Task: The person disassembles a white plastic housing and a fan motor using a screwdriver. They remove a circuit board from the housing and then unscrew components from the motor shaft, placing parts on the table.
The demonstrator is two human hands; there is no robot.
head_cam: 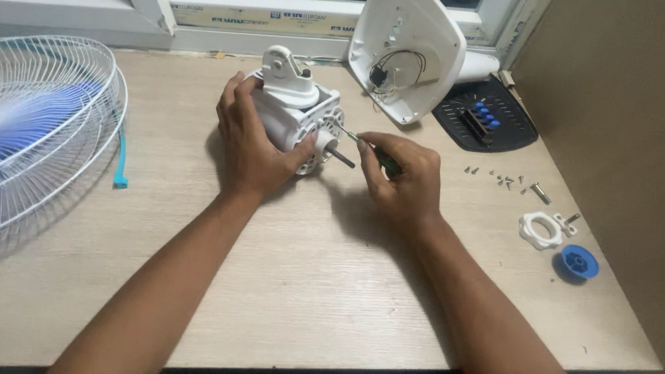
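Gripping fan motor [298, 120], left hand [252, 144]; right hand [401, 181] holding screwdriver [375, 155].

fan grille [25, 120] | base cover [406, 45] | white ring nut [540, 230] | blue cap [579, 262] | screws [501, 178]

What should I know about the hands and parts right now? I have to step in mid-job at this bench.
Left hand: wrapped around the white fan motor housing, steadying it on the wooden table.
Right hand: in a grip on a green-handled screwdriver, tip at the housing's front face beside the motor shaft.
Already off: wire guard with blue blade at left; white rear cover leaning by the window; black control panel; loose screws, white ring nut and blue cap at right.
Left: front-face screws appear to be in progress; I cannot tell how many remain.
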